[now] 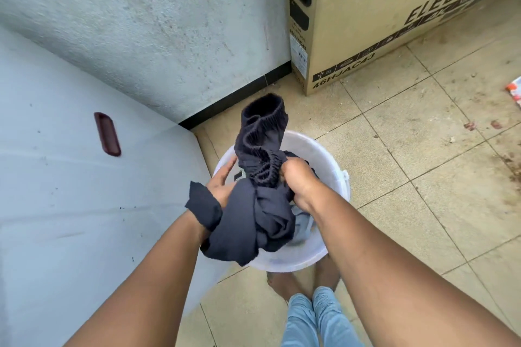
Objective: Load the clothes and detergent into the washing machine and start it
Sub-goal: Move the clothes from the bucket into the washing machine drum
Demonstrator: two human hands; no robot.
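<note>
A dark navy garment [259, 149] with an elastic waistband is bunched above a white plastic bucket [335, 166] on the floor. My right hand [296, 180] is shut on the waistband. Under the hanging cloth, my left hand [222, 183] holds it from the left, and a flap drapes over that wrist. Pale blue fabric [304, 228] lies inside the bucket below. The washing machine's white lid [70, 177], with a dark red recessed handle [107, 134], fills the left side and is closed.
A large cardboard TV box [380, 17] leans against the wall at the top right. Beige floor tiles [423, 149] with stains spread to the right. A small red and white packet [514, 91] lies at the right edge. My legs stand just behind the bucket.
</note>
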